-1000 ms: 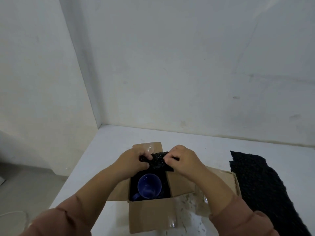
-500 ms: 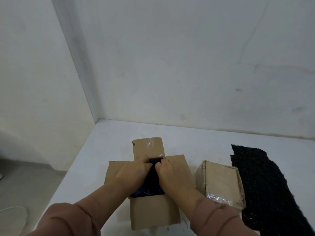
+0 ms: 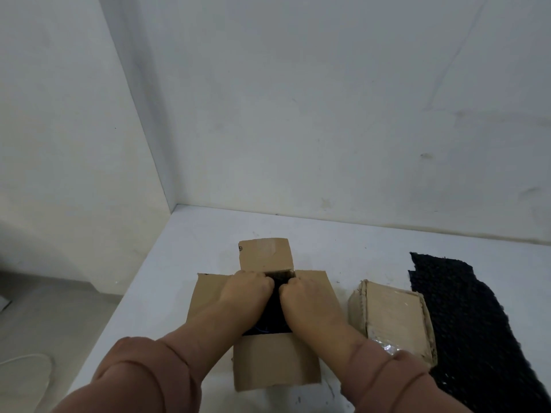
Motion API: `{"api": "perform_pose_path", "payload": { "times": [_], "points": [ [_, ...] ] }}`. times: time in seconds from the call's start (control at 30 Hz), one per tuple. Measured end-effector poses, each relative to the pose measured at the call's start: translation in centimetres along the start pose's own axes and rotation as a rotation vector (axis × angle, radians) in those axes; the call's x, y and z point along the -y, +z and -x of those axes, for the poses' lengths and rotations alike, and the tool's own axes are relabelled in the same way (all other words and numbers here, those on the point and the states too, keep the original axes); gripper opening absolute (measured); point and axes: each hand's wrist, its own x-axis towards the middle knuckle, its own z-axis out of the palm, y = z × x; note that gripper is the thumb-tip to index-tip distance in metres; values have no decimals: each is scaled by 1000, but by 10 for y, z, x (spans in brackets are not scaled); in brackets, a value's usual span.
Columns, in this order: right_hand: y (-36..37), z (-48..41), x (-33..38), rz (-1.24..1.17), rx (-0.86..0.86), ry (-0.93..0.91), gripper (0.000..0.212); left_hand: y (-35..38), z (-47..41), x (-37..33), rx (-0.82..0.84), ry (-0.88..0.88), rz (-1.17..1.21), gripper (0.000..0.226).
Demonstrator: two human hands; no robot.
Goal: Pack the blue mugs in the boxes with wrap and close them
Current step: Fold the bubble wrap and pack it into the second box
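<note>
Two cardboard boxes, two grips and one spare sheet of wrap, on a white desk [image 3: 190, 242] set into a wall corner.

1. Floor [image 3: 59, 317], far left, below the desk edge: grey, with a pale curved cable [image 3: 28, 359] lying on it.
2. Left grip [image 3: 248, 290], pink sleeve [image 3: 143, 380] behind it: knuckles up, fingers curled tight, bunching the inner wrap [image 3: 275, 312] at the far end of the box mouth. Fingertips hidden.
3. Open box [image 3: 274, 363], centre of the desk: all four flaps folded outward, the far flap [image 3: 264, 253] lying back toward the wall, the side flaps under the two wrists, the near flap toward the person. The mouth is filled with the inner wrap, black and textured.
4. Blue mug [image 3: 260, 329]: inside the open box, under the inner wrap. Only faint blue streaks show at the wrap's near edge; its pose cannot be told.
5. Right grip [image 3: 301, 296]: mirrors the left, fingers curled and pinching the same wrap, knuckles nearly touching those of the left grip.
6. Closed box [image 3: 393, 315], just beside the open box on its right: flaps shut, shiny clear tape on top and at the near corner.
7. Loose wrap sheet [image 3: 465, 323], far right: black, long, flat on the desk, its left edge touching or slightly under the closed box; which cannot be told.
</note>
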Motion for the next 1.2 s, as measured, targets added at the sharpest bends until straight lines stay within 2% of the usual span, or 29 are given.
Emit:
{"api": "perform_pose_path", "payload": {
  "times": [0.3,0.47,0.6,0.73,0.9,1.1,1.2],
  "points": [
    [7,2,4,146,56,-98,17,9,-8,6,-13,-102,279,15],
    [5,6,6,216,88,-101,19,12,1,3,-58,-71,240,15],
    [9,-3,0,119,77,-64,12,11,15,1,-32,-43,116,22],
    [28,-7,-4,109,40,-33,20,6,22,-2,-71,-96,61,24],
    [28,-8,-6,126,19,-43,10,12,11,3,9,-79,165,20],
    [27,-3,-2,93,18,-28,14,19,13,1,-52,-74,152,18],
    [17,0,-9,-26,-116,-7,14,15,12,-1,-97,-119,236,22]
  ]
}}
